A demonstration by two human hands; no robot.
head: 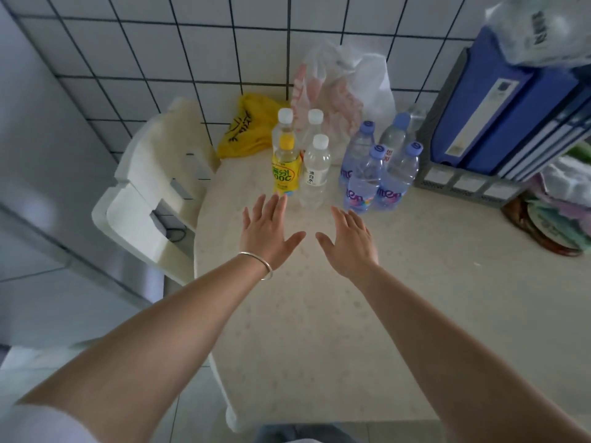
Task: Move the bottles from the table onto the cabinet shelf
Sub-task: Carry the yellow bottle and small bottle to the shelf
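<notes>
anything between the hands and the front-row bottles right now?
Nothing visible. Both hands are open over bare table. The left hand has its fingertips just short of the yellow bottle; the right hand faces the clear bottle and the front blue-capped bottles. The cabinet shelf is not in view.

Far clear bottles (286,126) mostly hidden behind yellow bottle (286,167) and near clear bottle (316,171). Far blue-cap bottles (395,132) partly blocked by the near pair. Crinkled plastic item (540,30) top right: blurred, cut by frame edge. Blue binders (499,107) cropped right; label text unreadable. Right-edge clutter (563,212) indistinct.
</notes>
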